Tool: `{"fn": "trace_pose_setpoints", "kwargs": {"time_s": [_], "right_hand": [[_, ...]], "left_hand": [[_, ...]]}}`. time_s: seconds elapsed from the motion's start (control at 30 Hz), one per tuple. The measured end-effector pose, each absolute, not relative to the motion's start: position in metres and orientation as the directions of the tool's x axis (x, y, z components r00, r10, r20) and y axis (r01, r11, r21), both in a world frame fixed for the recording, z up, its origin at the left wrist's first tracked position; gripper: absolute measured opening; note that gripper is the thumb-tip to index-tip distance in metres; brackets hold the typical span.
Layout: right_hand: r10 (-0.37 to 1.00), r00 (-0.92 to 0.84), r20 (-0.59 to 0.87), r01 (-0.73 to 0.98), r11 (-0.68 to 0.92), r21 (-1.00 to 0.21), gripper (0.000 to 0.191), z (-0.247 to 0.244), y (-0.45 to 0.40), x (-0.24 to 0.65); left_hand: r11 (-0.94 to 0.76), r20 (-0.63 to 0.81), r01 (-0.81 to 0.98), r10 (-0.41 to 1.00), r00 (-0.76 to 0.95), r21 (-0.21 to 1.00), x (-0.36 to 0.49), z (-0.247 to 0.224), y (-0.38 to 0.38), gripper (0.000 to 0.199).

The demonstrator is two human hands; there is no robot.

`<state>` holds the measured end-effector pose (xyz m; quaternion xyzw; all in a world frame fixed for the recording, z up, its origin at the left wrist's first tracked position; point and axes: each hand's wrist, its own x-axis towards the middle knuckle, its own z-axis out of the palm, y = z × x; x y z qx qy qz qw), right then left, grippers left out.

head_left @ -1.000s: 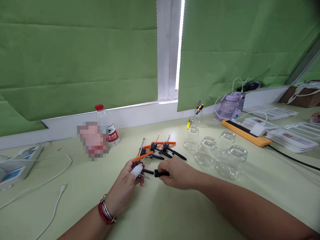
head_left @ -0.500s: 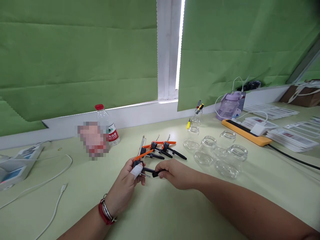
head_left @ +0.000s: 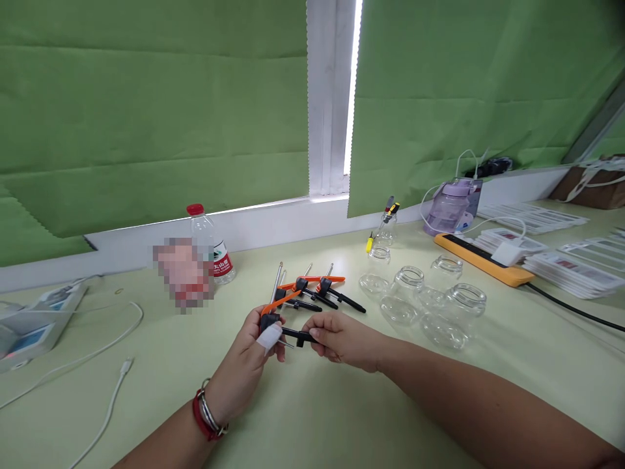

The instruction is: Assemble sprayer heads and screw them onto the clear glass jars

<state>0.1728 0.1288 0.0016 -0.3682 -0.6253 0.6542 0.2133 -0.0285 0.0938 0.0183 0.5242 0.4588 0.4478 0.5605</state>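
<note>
My left hand, its thumb wrapped in white tape, is closed around an orange-and-black tool. The tool has an orange strip, a black body, a thin metal rod pointing up and a black bar running right. My right hand pinches the right end of that bar; its fingertips partly hide it. Just beyond my hands lie several similar orange-and-black tools, overlapping on the table. Their exact kind cannot be made out.
Several clear glass jars stand right of the tools. Screwdrivers rise from a jar behind. A water bottle, a white cable, an orange power strip, paper stacks and a purple jug surround the area.
My right hand has shifted slightly right along the black bar, its fingers now at the bar's end, uncovering more of it. My left hand keeps its hold on the tool.
</note>
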Motion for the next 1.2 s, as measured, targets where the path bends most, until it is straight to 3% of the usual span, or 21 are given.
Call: {"fn": "trace_pose_setpoints", "kwargs": {"time_s": [0.17, 0.37, 0.73, 1.2], "right_hand": [[0.754, -0.638, -0.155, 0.173, -0.056, -0.983, 0.020, 0.006, 0.125, 0.171], [0.744, -0.664, -0.068, 0.232, 0.118, -0.966, 0.013, 0.009, 0.121, 0.170], [0.733, -0.674, -0.091, 0.185, 0.048, -0.982, 0.015, 0.007, 0.118, 0.168], [0.791, -0.611, -0.030, 0.371, 0.253, -0.893, 0.009, 0.013, 0.112, 0.168]], "left_hand": [[0.006, -0.022, 0.071, 0.974, 0.226, 0.997, -0.028, 0.019, 0.092, 0.039], [-0.015, -0.006, 0.094, 0.976, 0.218, 0.995, -0.027, 0.017, 0.092, 0.033], [-0.016, -0.003, 0.099, 0.982, 0.188, 0.995, -0.023, 0.022, 0.085, 0.032], [-0.006, -0.010, 0.081, 0.980, 0.197, 0.997, -0.023, 0.023, 0.082, 0.036]]}}
